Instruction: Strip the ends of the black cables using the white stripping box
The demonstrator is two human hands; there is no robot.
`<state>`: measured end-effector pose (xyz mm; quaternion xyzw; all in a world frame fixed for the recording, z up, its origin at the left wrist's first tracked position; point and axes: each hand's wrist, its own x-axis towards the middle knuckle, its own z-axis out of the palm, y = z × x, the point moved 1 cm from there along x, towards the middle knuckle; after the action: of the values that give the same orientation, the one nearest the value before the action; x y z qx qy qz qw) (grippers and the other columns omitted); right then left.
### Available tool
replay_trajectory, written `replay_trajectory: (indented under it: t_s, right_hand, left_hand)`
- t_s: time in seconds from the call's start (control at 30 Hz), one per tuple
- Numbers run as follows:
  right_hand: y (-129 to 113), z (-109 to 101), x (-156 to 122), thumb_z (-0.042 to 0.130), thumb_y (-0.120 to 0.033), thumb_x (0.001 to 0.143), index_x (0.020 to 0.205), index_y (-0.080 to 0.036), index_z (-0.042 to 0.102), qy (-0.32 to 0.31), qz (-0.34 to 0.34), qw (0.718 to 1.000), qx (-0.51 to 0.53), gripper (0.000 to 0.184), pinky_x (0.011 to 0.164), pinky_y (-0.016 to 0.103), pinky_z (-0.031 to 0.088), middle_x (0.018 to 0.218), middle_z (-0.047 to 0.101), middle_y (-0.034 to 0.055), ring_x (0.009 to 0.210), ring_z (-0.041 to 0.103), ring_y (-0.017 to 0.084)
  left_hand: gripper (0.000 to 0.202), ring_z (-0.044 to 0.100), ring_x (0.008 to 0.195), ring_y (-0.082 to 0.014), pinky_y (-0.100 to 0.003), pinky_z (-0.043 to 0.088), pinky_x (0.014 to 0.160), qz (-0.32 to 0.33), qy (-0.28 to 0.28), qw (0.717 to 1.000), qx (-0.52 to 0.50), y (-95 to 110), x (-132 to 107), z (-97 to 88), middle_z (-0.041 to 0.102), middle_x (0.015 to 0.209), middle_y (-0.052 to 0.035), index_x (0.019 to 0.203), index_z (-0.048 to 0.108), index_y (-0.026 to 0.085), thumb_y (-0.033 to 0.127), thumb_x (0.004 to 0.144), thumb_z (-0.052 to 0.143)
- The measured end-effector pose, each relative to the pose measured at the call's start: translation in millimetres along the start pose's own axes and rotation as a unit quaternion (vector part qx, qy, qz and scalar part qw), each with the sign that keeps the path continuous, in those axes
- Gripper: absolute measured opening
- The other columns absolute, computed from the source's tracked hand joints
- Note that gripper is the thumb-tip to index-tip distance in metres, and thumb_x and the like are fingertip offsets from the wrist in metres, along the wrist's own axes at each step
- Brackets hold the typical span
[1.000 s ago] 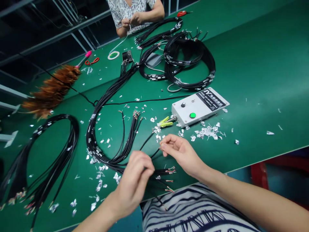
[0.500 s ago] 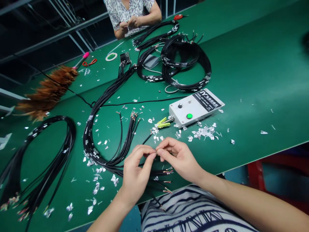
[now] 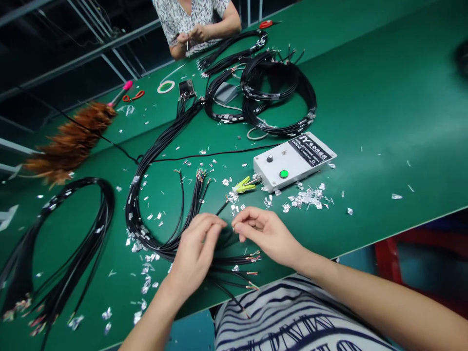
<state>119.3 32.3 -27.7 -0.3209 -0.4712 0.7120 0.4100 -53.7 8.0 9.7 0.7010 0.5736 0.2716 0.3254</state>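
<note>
My left hand point(image 3: 195, 251) is closed, thumb and forefinger nearly together, over a bundle of black cables point(image 3: 239, 260); what its fingers hold is hidden. Just to its right, my right hand point(image 3: 265, 235) pinches thumb against forefinger on something too small to make out. A narrow gap separates the fingertips of both hands. Stripped cable ends with thin coloured wires fan out below them. Beyond the hands, another cable end points at a yellow-green clip point(image 3: 244, 185) on the front of a white control box point(image 3: 294, 161) with a lit green button.
Foil scraps point(image 3: 309, 197) lie scattered over the green table point(image 3: 365, 122). Coiled black cables point(image 3: 310, 97) sit behind the box, and another coil point(image 3: 107, 195) lies at left. A brown feather duster point(image 3: 76, 136), red scissors point(image 3: 133, 96) and a tape roll point(image 3: 165, 87) are farther back. A co-worker point(image 3: 197, 24) sits opposite.
My fingertips, which met half a second ago, have come apart. My left hand has moved left and slightly down; my right hand has shifted a little left.
</note>
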Motion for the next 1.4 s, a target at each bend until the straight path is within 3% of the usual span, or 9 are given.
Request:
replay_trajectory:
  t_s: [0.1, 0.23, 0.37, 0.6, 0.83, 1.03, 1.27, 1.33, 1.4]
  right_hand:
    - [3, -6, 4, 0.067, -0.035, 0.085, 0.089, -0.019, 0.064, 0.017, -0.011, 1.0, 0.008, 0.017, 0.065, 0.027, 0.05, 0.07, 0.06, -0.0028, 0.062, 0.058, 0.012]
    - [6, -12, 3, 0.067, -0.035, 0.085, 0.093, -0.019, 0.064, 0.053, -0.001, 0.999, -0.01, 0.018, 0.069, 0.028, 0.051, 0.068, 0.061, -0.0028, 0.064, 0.06, 0.013]
    - [4, -9, 6, 0.066, -0.034, 0.085, 0.094, -0.019, 0.066, 0.067, 0.002, 0.997, -0.026, 0.018, 0.068, 0.028, 0.05, 0.067, 0.062, -0.0027, 0.066, 0.061, 0.013]
    - [4, 10, 22, 0.075, -0.035, 0.076, 0.083, -0.019, 0.07, 0.054, 0.01, 0.996, 0.065, 0.019, 0.062, 0.025, 0.049, 0.073, 0.068, -0.001, 0.063, 0.059, 0.011]
    - [7, 5, 21, 0.081, -0.036, 0.068, 0.072, -0.018, 0.071, 0.064, 0.055, 0.994, 0.069, 0.022, 0.052, 0.022, 0.044, 0.071, 0.068, -0.0011, 0.053, 0.052, 0.008]
    - [6, 1, 15, 0.079, -0.034, 0.069, 0.071, -0.017, 0.07, 0.077, 0.044, 0.996, 0.0, 0.02, 0.05, 0.023, 0.046, 0.069, 0.067, 0.0, 0.05, 0.054, 0.009]
    - [6, -3, 12, 0.068, -0.035, 0.082, 0.076, -0.017, 0.067, 0.046, -0.011, 0.997, -0.055, 0.019, 0.052, 0.023, 0.049, 0.079, 0.059, -0.0002, 0.055, 0.058, 0.009]
    - [3, -4, 11, 0.061, -0.031, 0.088, 0.079, -0.018, 0.066, 0.047, -0.047, 0.989, -0.132, 0.017, 0.052, 0.023, 0.048, 0.082, 0.059, 0.0005, 0.056, 0.058, 0.01]
    - [-1, -5, 10, 0.055, -0.025, 0.092, 0.08, -0.018, 0.065, 0.051, -0.093, 0.966, -0.235, 0.016, 0.056, 0.025, 0.047, 0.082, 0.059, 0.0013, 0.062, 0.059, 0.012]
  left_hand:
    - [0.014, 0.06, 0.073, -0.0153, -0.026, 0.047, 0.069, -0.069, -0.039, 0.988, -0.132, 5, -2, 11.1, 0.062, 0.077, -0.0012, 0.088, 0.062, 0.019, 0.03, 0.092, 0.054]
    - [0.021, 0.051, 0.05, -0.0099, -0.021, 0.039, 0.049, -0.167, 0.019, 0.937, -0.307, 0, 0, 23.7, 0.055, 0.059, 0.0034, 0.085, 0.061, 0.016, 0.037, 0.089, 0.06]
    - [0.027, 0.049, 0.046, -0.0073, -0.018, 0.036, 0.046, -0.189, 0.04, 0.913, -0.358, -4, 2, 24.9, 0.056, 0.057, 0.0034, 0.084, 0.063, 0.015, 0.041, 0.083, 0.069]
    - [0.03, 0.047, 0.048, -0.0065, -0.018, 0.036, 0.047, -0.178, 0.053, 0.914, -0.36, -2, 2, 23.9, 0.056, 0.058, 0.0033, 0.081, 0.063, 0.015, 0.044, 0.082, 0.071]
    - [0.03, 0.047, 0.051, -0.0072, -0.018, 0.037, 0.048, -0.17, 0.077, 0.919, -0.346, -2, -3, 30.7, 0.054, 0.058, 0.0034, 0.08, 0.059, 0.016, 0.044, 0.084, 0.069]
    - [0.032, 0.043, 0.049, -0.0041, -0.018, 0.033, 0.045, -0.143, 0.078, 0.912, -0.376, 2, 3, 36.3, 0.059, 0.08, 0.0007, 0.109, 0.063, 0.02, 0.04, 0.085, 0.068]
    - [0.022, 0.045, 0.043, -0.0054, -0.018, 0.027, 0.041, -0.175, 0.138, 0.881, -0.418, 6, 12, 43.2, 0.052, 0.063, 0.005, 0.084, 0.061, 0.018, 0.036, 0.08, 0.072]
    - [0.018, 0.048, 0.044, -0.0078, -0.02, 0.031, 0.041, -0.17, 0.146, 0.903, -0.367, 7, 9, 44.0, 0.053, 0.066, 0.0042, 0.087, 0.06, 0.02, 0.037, 0.084, 0.067]
    - [0.012, 0.053, 0.053, -0.011, -0.023, 0.04, 0.047, -0.121, 0.172, 0.943, -0.256, 8, 6, 43.6, 0.058, 0.076, 0.0002, 0.086, 0.061, 0.021, 0.033, 0.087, 0.062]
